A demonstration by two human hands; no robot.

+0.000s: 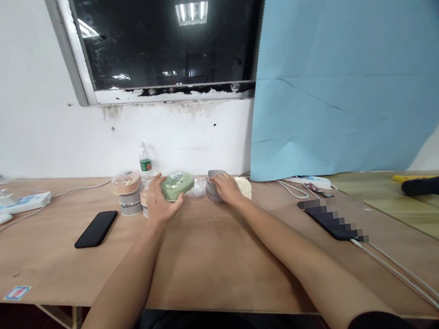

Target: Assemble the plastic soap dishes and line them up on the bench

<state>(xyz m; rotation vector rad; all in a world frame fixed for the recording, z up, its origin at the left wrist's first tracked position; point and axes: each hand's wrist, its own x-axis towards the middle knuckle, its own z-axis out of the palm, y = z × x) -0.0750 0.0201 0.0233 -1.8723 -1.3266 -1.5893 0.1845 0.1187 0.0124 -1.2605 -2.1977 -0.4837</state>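
Note:
My left hand [160,201] is at the left end of an oval green box [179,186] with a clear lid, its thumb along the front and its fingers at the far side. My right hand [226,186] has its fingers closed over a grey box [212,188], covering part of it. Between the hands lies a clear plastic lid [197,188]. A pale yellow piece [244,187] shows behind my right wrist. Left of my left hand, a peach box [126,183] with a clear lid sits on stacked grey boxes [130,204]. Another peach piece is mostly hidden by that hand.
A plastic bottle [145,161] stands by the wall. One black phone [96,229] lies at left, another dark phone [329,220] with white cables at right. A power strip [24,204] is at far left. A blue cloth [345,70] hangs at the right.

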